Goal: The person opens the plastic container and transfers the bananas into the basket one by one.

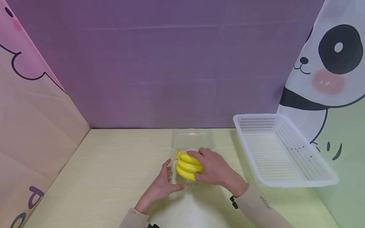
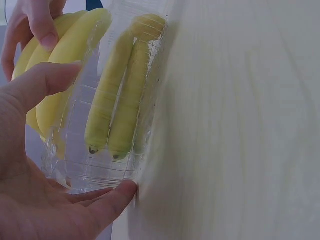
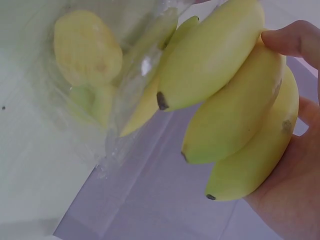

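My right hand (image 1: 214, 168) grips a bunch of yellow bananas (image 1: 186, 167) from the right, thumb on the near side and fingers over the far side. The bunch is over a clear plastic clamshell box (image 2: 75, 172), whose lid (image 1: 193, 139) lies folded back toward the wall. My left hand (image 1: 163, 186) holds the box at its left side, the thumb by the rim and the other fingers low along the wall in the left wrist view. Yellow banana shapes show through the clear plastic there. In the right wrist view, dark banana tips point away from the right palm.
A white perforated plastic basket (image 1: 296, 183) stands at the right of the pale wooden table (image 1: 114, 167). A purple cloth wall (image 1: 159, 69) closes off the back. Printed cartoon panels stand at the left and right sides.
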The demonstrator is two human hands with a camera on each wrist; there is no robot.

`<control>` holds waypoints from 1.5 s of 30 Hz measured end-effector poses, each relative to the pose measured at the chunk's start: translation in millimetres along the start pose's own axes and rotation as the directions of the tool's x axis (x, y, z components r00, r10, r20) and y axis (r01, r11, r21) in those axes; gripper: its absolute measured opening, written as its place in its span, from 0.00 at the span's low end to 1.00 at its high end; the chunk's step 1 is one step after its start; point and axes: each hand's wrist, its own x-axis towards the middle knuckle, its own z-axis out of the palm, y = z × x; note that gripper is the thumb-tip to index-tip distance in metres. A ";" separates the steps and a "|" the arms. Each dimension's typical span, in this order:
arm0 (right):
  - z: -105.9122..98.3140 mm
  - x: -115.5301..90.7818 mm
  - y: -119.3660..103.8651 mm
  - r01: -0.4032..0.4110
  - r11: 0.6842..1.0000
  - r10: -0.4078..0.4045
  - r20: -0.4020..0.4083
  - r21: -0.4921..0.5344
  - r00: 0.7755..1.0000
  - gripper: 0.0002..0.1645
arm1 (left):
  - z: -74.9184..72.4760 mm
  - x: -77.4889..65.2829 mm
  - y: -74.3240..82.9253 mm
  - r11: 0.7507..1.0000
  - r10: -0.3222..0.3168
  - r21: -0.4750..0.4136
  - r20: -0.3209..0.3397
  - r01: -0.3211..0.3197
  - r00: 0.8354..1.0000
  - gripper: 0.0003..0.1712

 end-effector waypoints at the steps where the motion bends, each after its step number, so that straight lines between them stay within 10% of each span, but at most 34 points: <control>1: -1.0 -0.2 0.2 -0.001 1.000 0.001 0.004 0.001 1.000 0.38 | 0.0 0.1 0.0 1.000 0.002 -0.003 0.002 -0.002 1.000 0.69; 45: -43.8 -35.7 18.3 -0.036 0.998 0.030 -0.139 -0.043 0.990 0.39 | 1.0 1.2 1.1 1.000 -0.006 -0.014 -0.009 0.006 1.000 0.70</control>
